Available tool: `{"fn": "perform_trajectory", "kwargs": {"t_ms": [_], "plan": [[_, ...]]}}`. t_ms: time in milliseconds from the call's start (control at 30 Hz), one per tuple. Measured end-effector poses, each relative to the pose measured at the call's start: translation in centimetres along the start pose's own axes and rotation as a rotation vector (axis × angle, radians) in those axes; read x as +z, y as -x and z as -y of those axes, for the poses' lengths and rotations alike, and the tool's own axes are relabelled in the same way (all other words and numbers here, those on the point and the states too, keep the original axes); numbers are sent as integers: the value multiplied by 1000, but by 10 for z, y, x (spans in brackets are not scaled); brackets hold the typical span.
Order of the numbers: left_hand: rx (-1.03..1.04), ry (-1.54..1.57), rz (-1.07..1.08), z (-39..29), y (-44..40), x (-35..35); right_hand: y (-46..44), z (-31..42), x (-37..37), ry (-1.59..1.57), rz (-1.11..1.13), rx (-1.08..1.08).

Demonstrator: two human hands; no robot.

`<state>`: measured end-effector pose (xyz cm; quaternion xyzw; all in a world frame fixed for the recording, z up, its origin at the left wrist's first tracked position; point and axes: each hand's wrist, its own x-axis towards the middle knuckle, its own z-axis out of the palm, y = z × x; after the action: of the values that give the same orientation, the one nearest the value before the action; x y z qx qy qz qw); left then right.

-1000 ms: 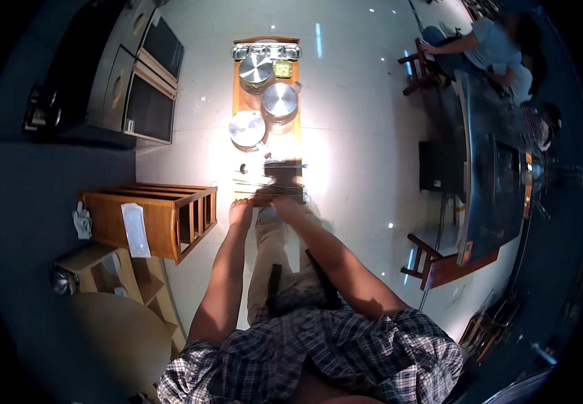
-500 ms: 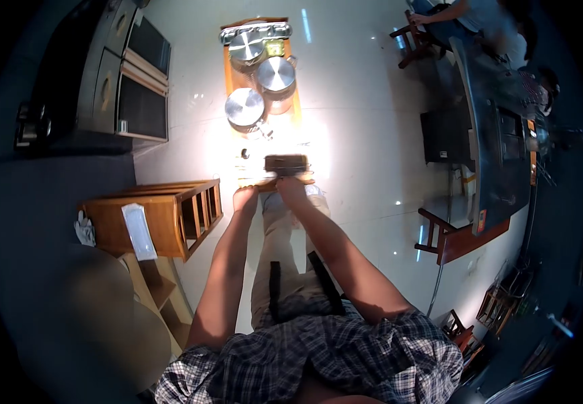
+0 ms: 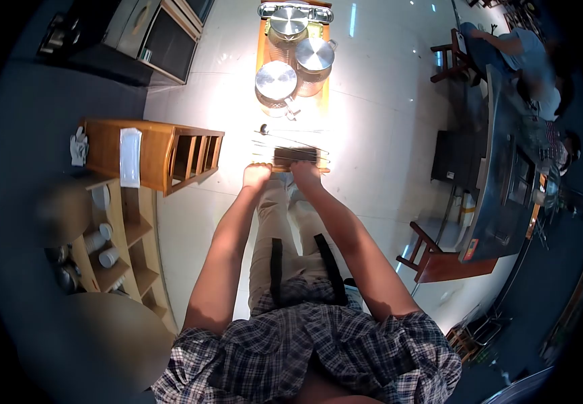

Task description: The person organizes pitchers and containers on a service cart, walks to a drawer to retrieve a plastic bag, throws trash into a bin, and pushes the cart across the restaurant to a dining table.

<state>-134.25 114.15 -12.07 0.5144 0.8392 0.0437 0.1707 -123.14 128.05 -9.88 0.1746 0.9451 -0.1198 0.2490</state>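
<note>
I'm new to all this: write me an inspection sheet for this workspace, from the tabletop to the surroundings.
Surface: narrow wooden table, brightly lit, glare towards the near end.
Job's things: dark block at the near end; too blurred to identify.
Clutter: three metal pots, yellow-green box.
Hands: left hand at the near edge, right hand by the dark block; grips unclear.
Cables: thin lines cross the near end; cords or rods, cannot tell.
Surroundings: cabinet and shelf at left; people by another table at right.
</note>
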Motion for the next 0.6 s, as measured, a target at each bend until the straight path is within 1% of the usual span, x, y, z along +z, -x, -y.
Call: {"fn": "perform_trajectory", "kwargs": {"t_ms": [100,167,233,300,333,400,433,500,533,567,600], "plan": [[-90,24,54,-30,16,-3,23,-6,5,23,-22,-21],[-239,154,32,-50,25,-13,39,-14,4,48,-49,-40],[-223,173,7,-64,39,-9,56,-16,14,62,-75,-48],[-183,131,49,-78,51,-6,69,-19,23,101,-116,-50],[-174,133,50,-68,62,3,71,-5,35,102,-115,-42],[-172,74,51,-78,78,9,93,0,46,154,-306,-56],[-168,75,53,-86,86,9,106,0,48,153,-303,-52],[-136,8,107,-91,107,15,127,6,56,138,-461,-142],[-143,8,147,-94,116,19,135,9,62,88,-399,-147],[-136,11,150,-92,125,23,139,16,68,88,-396,-139],[-128,22,136,-94,135,27,147,21,73,87,-342,-106]]}}
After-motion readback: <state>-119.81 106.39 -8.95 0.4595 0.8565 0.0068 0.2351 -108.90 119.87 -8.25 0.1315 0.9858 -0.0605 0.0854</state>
